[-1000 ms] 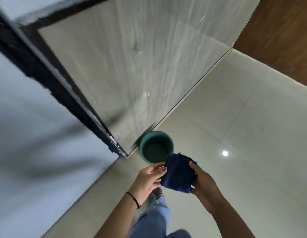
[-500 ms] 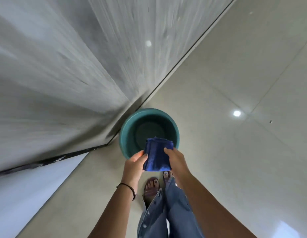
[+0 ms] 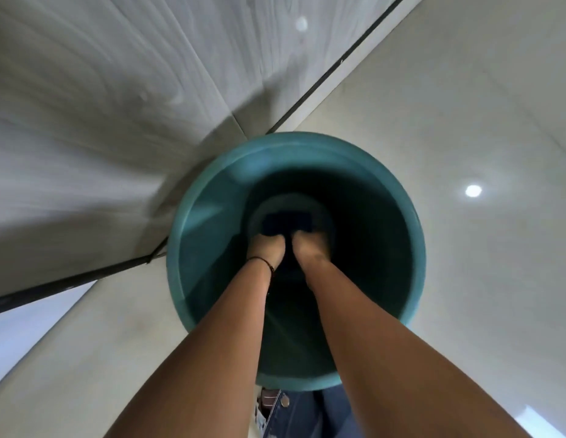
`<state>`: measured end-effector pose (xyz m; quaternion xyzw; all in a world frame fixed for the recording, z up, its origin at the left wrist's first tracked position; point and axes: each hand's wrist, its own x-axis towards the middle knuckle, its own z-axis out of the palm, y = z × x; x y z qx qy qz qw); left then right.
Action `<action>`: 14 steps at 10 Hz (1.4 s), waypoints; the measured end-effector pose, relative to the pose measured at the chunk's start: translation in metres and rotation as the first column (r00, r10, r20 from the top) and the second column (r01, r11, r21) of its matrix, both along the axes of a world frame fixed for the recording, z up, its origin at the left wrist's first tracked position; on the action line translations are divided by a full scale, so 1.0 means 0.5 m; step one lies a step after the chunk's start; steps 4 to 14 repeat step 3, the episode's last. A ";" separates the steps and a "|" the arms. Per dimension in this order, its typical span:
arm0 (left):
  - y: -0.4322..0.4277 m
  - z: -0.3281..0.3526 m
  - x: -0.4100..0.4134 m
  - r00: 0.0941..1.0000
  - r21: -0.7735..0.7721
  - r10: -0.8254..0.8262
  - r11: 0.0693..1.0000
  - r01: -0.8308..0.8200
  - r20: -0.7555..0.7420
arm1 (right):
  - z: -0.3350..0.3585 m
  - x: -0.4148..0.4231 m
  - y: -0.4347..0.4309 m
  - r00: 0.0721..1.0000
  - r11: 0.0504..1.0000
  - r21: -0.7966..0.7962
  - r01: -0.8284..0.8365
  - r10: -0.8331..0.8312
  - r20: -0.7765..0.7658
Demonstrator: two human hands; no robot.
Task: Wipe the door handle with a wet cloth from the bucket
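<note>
A teal bucket (image 3: 212, 222) stands on the floor right below me and fills the middle of the view. Both my arms reach deep into it. My left hand (image 3: 266, 249) and my right hand (image 3: 310, 248) are side by side at the bottom, each gripping the near edge of the dark blue cloth (image 3: 288, 223). The cloth lies at the bottom of the bucket, partly hidden by my fingers. The door handle is out of view.
A grey wood-grain door panel (image 3: 117, 105) rises to the left and behind the bucket, its lower edge running diagonally. Pale floor tiles (image 3: 465, 105) spread to the right. My jeans (image 3: 307, 415) show at the bottom edge.
I have bent down, so the bucket looks much larger. Both hands carried the blue cloth from above the rim down to the bottom of the bucket.
</note>
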<state>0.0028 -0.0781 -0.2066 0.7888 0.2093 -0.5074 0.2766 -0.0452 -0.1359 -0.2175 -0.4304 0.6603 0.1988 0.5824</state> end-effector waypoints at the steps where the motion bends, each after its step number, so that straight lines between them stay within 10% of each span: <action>1: -0.001 -0.018 -0.005 0.999 0.013 0.018 1.000 -0.017 -0.034 | -0.010 0.000 0.000 0.999 0.999 0.022 -0.046 0.046 -0.017; 14: 0.035 0.063 -0.024 0.989 -0.134 0.149 0.979 -0.151 -0.023 | 0.097 -0.049 0.003 0.980 0.980 -0.074 -0.186 0.190 0.051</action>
